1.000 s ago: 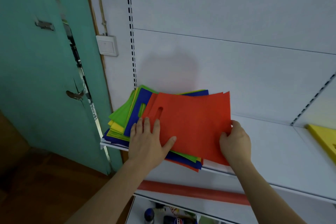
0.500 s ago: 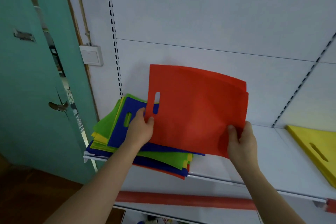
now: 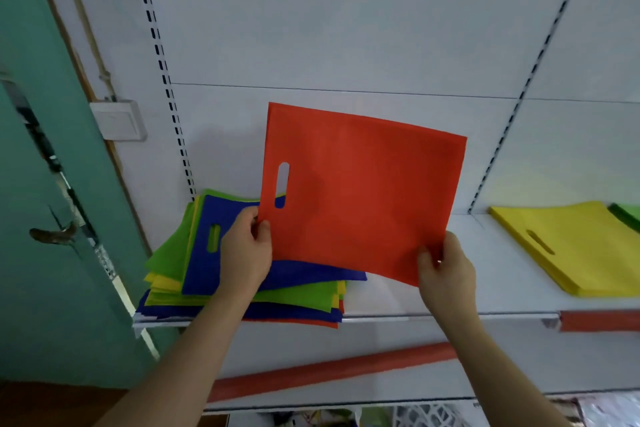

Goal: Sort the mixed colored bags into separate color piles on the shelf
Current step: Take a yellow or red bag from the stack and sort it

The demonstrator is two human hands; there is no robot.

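Orange bag (image 3: 360, 198) hangs upright, pinched by our left hand (image 3: 246, 255) and right hand (image 3: 445, 274), seemingly clear of the mixed pile (image 3: 194, 274) at left.

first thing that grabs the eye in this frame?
The orange-red bag, held up at centre in front of the white back panel, left hand pinching its lower-left corner and right hand its lower-right. Next, the mixed pile of blue, green and yellow bags at the shelf's left end, and the yellow pile lying at right.
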